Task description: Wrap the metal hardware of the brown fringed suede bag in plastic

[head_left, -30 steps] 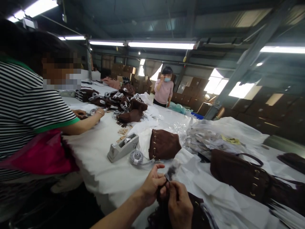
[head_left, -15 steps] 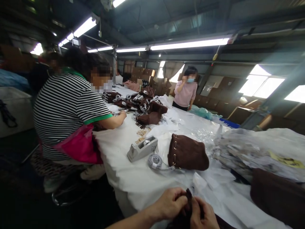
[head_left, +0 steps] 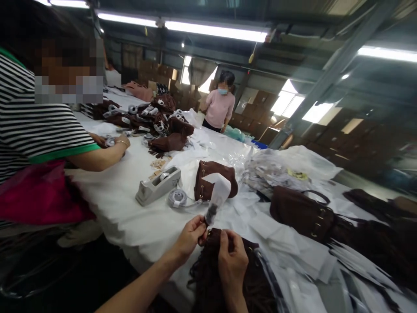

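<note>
A dark brown fringed bag (head_left: pixel 252 278) lies in front of me at the table's near edge. My left hand (head_left: pixel 193 234) is closed in a pinch at its upper edge, on the base of a dark strip partly covered by a thin white wrapper (head_left: pixel 219 191) that stands up above the fingers. My right hand (head_left: pixel 233 258) is closed on the bag's top edge, thumb and fingers bent together. Beyond them another brown drawstring bag (head_left: pixel 215 174) sits behind the wrapper. Beside it are a coiled grey cord (head_left: pixel 177 198) and a grey tape dispenser (head_left: pixel 158 184).
At left a co-worker in a striped shirt (head_left: pixel 42 121) handles things on the white-covered table (head_left: pixel 120 208). Brown bags with grey coils (head_left: pixel 153 115) are heaped farther back. White sheets (head_left: pixel 276 230), more brown bags (head_left: pixel 299 213) and a plastic bag (head_left: pixel 293 158) lie right. Another person (head_left: pixel 219 104) stands behind.
My view has swung right and down. My hands have moved apart from their earlier pinch together, and the white wrapper now rises over the dark strip at my left hand.
</note>
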Demonstrator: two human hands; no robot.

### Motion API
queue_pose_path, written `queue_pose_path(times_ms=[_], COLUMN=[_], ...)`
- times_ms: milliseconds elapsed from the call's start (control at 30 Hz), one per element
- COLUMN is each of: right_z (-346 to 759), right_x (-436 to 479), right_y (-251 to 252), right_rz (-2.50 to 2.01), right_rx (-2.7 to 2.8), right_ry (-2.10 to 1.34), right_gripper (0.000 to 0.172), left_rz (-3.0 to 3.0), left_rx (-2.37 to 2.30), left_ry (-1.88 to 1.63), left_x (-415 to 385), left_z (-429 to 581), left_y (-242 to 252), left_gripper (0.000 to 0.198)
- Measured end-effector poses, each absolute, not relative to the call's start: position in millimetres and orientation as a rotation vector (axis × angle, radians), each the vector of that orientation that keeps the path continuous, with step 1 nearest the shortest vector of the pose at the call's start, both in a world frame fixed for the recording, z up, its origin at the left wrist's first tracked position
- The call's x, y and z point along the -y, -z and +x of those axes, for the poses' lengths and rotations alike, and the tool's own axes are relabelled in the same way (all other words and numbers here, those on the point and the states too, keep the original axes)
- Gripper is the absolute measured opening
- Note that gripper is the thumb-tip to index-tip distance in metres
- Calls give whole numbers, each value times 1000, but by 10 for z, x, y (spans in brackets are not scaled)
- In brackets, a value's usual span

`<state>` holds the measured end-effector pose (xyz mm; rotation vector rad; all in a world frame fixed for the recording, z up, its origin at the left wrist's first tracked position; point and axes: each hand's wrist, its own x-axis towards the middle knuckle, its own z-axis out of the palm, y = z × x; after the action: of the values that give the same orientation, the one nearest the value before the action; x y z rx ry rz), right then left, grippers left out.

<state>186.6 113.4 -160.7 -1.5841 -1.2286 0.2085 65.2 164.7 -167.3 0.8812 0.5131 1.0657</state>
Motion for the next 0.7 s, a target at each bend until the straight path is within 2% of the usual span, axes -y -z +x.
queue_pose_path(times_ms=[133,267,333,467,567,700], right_z=[1901,1880,1873,1853,1839,1829], right_x=[-1179,-1216,-1205,-1159,-1141,-1135], right_y=[1546,1495,1485,1513,1562,1604], right_rz=[-1531,-1477,-1505,-1607,-1592,-1540], right_rx=[1076,1058,1092,1279,1415,1426], right_ry=[-584,-771,-696,-328,-184,-43], right_gripper=[49,46,40,31,29,29], left_rz=[1018,1111,1201,1395,1332,1273], left_rx=[-569,-575,-627,-875,-931,-931], left_ry=[-1034,-981,-997,-1142,-1122,-1107], left_x=[-1619,-1601,-1587,-1563,-1568,-1567], left_z=[650,672,673,673,689,700], left_y=[1765,1776,1744,1685,1692,1690], left_gripper=[25,26,24,16,30,23])
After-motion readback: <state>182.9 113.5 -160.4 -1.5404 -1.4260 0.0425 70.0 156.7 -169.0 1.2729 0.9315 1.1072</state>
